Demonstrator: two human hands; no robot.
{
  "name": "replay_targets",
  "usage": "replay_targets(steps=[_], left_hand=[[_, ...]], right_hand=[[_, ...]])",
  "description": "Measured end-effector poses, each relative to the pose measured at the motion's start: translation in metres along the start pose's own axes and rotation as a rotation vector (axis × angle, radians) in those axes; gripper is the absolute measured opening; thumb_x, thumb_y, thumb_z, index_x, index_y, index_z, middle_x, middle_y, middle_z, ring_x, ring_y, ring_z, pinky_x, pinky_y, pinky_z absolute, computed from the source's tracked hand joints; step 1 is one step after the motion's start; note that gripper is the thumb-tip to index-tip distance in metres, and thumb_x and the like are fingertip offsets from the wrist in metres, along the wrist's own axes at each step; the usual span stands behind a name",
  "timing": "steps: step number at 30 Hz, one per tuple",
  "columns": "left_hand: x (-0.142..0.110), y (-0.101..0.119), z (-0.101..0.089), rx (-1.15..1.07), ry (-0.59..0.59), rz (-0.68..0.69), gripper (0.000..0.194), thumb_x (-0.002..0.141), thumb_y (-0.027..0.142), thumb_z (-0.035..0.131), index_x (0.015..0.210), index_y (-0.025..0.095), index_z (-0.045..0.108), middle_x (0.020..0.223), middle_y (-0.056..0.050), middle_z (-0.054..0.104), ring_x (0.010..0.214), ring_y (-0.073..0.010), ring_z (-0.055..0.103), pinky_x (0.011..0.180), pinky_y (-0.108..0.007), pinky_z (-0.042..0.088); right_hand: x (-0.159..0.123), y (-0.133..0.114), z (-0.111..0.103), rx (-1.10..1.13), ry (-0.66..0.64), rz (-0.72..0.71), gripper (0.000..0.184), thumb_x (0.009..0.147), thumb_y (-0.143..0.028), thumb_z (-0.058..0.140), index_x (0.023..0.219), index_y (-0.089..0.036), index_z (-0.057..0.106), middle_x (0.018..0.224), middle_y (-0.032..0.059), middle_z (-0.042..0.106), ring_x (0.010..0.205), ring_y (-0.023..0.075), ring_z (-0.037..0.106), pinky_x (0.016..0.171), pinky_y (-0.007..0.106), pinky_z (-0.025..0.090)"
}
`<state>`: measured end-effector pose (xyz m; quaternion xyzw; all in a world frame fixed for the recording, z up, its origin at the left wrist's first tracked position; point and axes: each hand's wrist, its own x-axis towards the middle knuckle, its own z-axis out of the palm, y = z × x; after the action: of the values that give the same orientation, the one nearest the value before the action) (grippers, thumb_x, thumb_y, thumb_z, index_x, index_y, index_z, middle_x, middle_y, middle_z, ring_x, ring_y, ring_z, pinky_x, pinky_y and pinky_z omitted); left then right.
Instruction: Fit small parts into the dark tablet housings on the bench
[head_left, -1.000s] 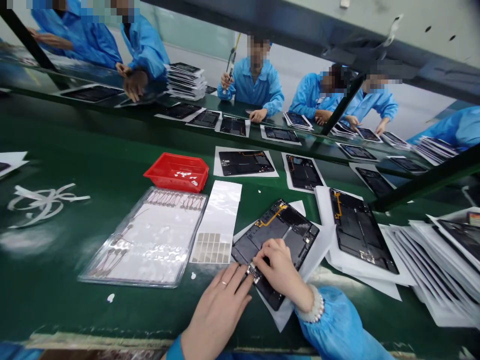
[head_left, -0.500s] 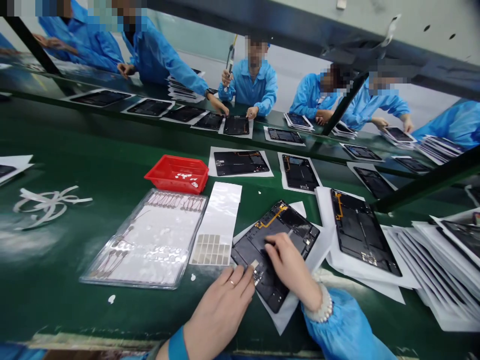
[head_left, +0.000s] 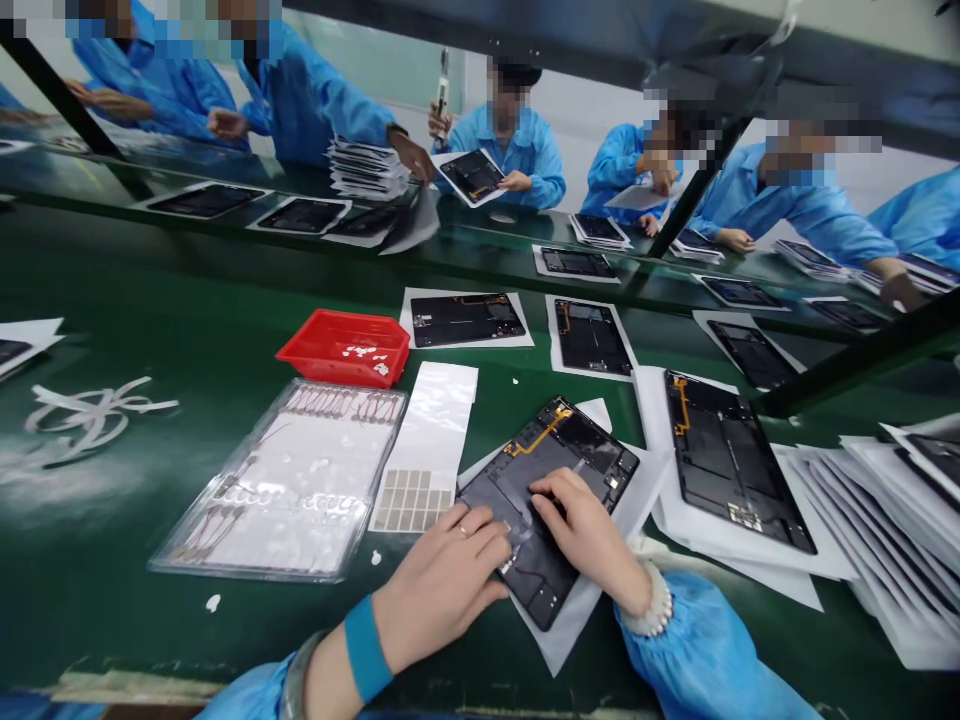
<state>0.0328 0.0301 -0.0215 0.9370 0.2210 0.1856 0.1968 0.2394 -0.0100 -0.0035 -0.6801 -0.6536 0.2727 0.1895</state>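
Observation:
A black tablet back housing (head_left: 525, 470) with an orange flex cable (head_left: 538, 437) lies tilted on white paper before me. My left hand (head_left: 442, 565) rests over its lower left edge, fingers bent and laid on the housing, thumb apart. Above the housing's middle, my right hand (head_left: 589, 535) has thumb and index finger drawn together; whatever is between them is hidden. Left of the housing lies a white sheet of grey adhesive pads (head_left: 412, 498). Beyond it, a clear-edged tray (head_left: 300, 500) holds small parts with thin wires.
A red bin (head_left: 337, 345) with white bits stands behind the tray. More housings (head_left: 469, 320) lie on papers behind, and a stack with a housing (head_left: 739, 460) sits at right. Curled white strips (head_left: 97, 420) lie at left. Co-workers in blue work across the bench (head_left: 247, 280).
My left hand's fingers have bent more and its thumb now shows; my right hand stays nearly still. Across the bench, a co-worker has lifted a housing on its paper.

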Motion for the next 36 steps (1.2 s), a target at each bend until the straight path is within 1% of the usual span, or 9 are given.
replay_targets(steps=[14,17,20,24,27,29,31,33,36], left_hand=[[-0.003,-0.004,0.0,0.132,0.104,-0.123,0.041,0.071,0.053,0.054,0.095,0.021,0.055,0.101,0.007,0.056,0.106,-0.0076,0.033,0.097,-0.025,0.017],[-0.006,-0.001,0.004,0.179,0.107,-0.083,0.032,0.073,0.046,0.055,0.097,0.024,0.056,0.111,0.011,0.053,0.109,-0.0073,0.033,0.097,-0.025,0.017],[-0.011,0.009,0.007,0.183,0.071,-0.02,0.034,0.077,0.048,0.047,0.102,0.026,0.055,0.122,0.016,0.048,0.117,-0.0088,0.031,0.099,-0.026,0.017],[-0.021,0.01,-0.001,0.253,0.115,-0.06,0.053,0.077,0.062,0.035,0.105,0.02,0.053,0.13,0.007,0.043,0.127,-0.0143,0.026,0.107,-0.028,0.013],[-0.044,-0.016,-0.033,0.056,0.017,-0.312,0.035,0.086,0.041,0.026,0.097,0.025,0.055,0.115,0.012,0.052,0.114,-0.0037,0.035,0.099,-0.022,0.021],[-0.068,-0.046,-0.063,-0.114,-0.059,-0.707,0.042,0.088,0.038,0.017,0.093,0.026,0.057,0.1,0.009,0.057,0.098,-0.0007,0.039,0.093,-0.021,0.024],[-0.091,-0.08,-0.09,-0.065,0.049,-1.04,0.043,0.085,0.048,0.023,0.099,0.027,0.058,0.109,0.007,0.056,0.107,-0.0043,0.039,0.098,-0.026,0.023],[-0.107,-0.111,-0.109,0.06,0.062,-1.158,0.051,0.084,0.052,0.018,0.104,0.028,0.058,0.114,0.006,0.054,0.11,-0.0086,0.038,0.095,-0.029,0.023],[-0.112,-0.139,-0.12,0.167,-0.037,-1.118,0.053,0.084,0.052,0.015,0.105,0.03,0.058,0.114,0.004,0.053,0.109,-0.0115,0.035,0.092,-0.03,0.023]], right_hand=[[0.0,0.001,0.0,0.001,0.024,-0.008,0.022,0.093,-0.028,0.04,0.096,-0.015,0.058,0.096,0.0051,0.052,0.094,0.0121,0.046,0.087,0.029,0.037],[0.0,0.003,0.002,0.005,0.014,-0.013,0.022,0.094,-0.028,0.04,0.096,-0.015,0.058,0.095,0.0054,0.052,0.094,0.0127,0.046,0.086,0.029,0.037],[-0.001,0.009,0.005,0.001,-0.002,-0.031,0.026,0.094,-0.033,0.038,0.096,-0.016,0.058,0.094,0.0055,0.053,0.093,0.0129,0.047,0.086,0.03,0.037],[0.0,0.027,0.009,-0.002,0.007,-0.037,0.033,0.092,-0.043,0.04,0.095,-0.018,0.061,0.097,0.0052,0.054,0.094,0.0132,0.05,0.088,0.03,0.038],[0.003,0.038,0.009,0.007,-0.03,-0.006,0.038,0.089,-0.051,0.04,0.091,-0.019,0.062,0.098,0.0055,0.055,0.095,0.014,0.053,0.089,0.029,0.04],[0.003,0.041,0.007,-0.002,-0.052,0.017,0.042,0.086,-0.055,0.041,0.09,-0.02,0.063,0.099,0.0054,0.056,0.095,0.0147,0.054,0.088,0.029,0.041],[0.004,0.041,0.005,-0.019,-0.064,0.035,0.044,0.084,-0.059,0.04,0.089,-0.022,0.064,0.099,0.0052,0.057,0.095,0.0157,0.055,0.088,0.03,0.042],[0.006,0.036,0.003,-0.045,-0.094,0.043,0.047,0.083,-0.062,0.039,0.088,-0.022,0.064,0.098,0.0057,0.057,0.093,0.0168,0.055,0.087,0.032,0.043],[0.009,0.026,-0.001,-0.078,-0.188,0.078,0.054,0.081,-0.067,0.035,0.092,-0.022,0.063,0.1,0.0064,0.057,0.095,0.0178,0.055,0.089,0.032,0.043]])
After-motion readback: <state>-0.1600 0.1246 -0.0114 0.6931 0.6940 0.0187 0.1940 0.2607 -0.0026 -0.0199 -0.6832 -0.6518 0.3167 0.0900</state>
